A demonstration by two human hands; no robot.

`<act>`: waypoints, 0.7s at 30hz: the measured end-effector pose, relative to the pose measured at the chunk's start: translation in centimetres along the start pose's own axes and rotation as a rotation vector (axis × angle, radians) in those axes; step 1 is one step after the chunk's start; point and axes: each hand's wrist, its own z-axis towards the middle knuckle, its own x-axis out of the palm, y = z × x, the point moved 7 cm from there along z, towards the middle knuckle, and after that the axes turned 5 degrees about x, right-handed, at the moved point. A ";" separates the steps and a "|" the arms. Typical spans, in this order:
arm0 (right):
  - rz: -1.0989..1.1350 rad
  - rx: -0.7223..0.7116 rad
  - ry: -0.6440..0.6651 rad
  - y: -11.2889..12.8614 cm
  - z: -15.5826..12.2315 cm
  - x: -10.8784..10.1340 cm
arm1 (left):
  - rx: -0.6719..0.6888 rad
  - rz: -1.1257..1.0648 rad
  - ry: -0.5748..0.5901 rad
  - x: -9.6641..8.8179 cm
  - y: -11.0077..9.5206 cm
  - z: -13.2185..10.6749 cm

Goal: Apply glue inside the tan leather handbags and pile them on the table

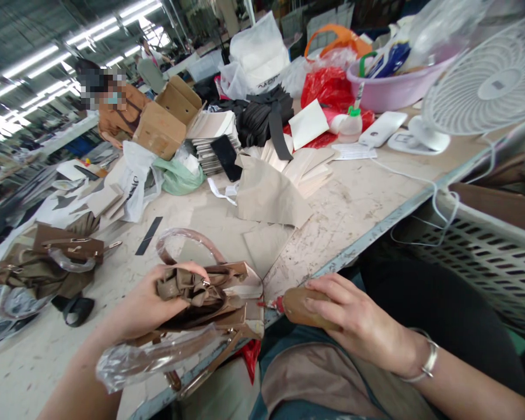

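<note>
A brown handbag (252,315) lies on its side at the table's front edge, its opening gathered with bunched olive-brown fabric (188,287). My left hand (146,300) is closed around that fabric and the bag's top. One handle (157,356), wrapped in clear plastic, hangs toward me; the other handle (192,234) arches away over the table. In my right hand (359,324) is a tan squeeze bottle (301,307) with a red nozzle, held sideways. Its thin tip points left at the bag's end edge; whether it touches I cannot tell.
A second brown bag (52,262) and a black strap piece (76,310) lie left. Beige sheets (266,192), stacked boards (214,137) and a cardboard box (164,125) stand behind. At right are a white fan (494,81), its cord, and a plastic crate (485,239). A co-worker (120,108) is far left.
</note>
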 end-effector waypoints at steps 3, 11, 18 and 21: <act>0.049 0.005 0.059 0.3 -0.5 0.3 | 0.012 0.006 0.003 0.1 -0.3 0.2; -0.021 0.003 -0.013 -0.2 -0.2 -0.1 | 0.043 0.024 -0.003 0.2 -0.3 0.1; 0.068 0.032 0.086 0.0 -0.7 0.5 | 0.038 0.036 -0.005 0.3 -0.4 -0.1; 0.052 0.039 0.026 -0.4 -0.8 0.4 | 0.053 0.064 -0.021 0.2 -0.9 0.0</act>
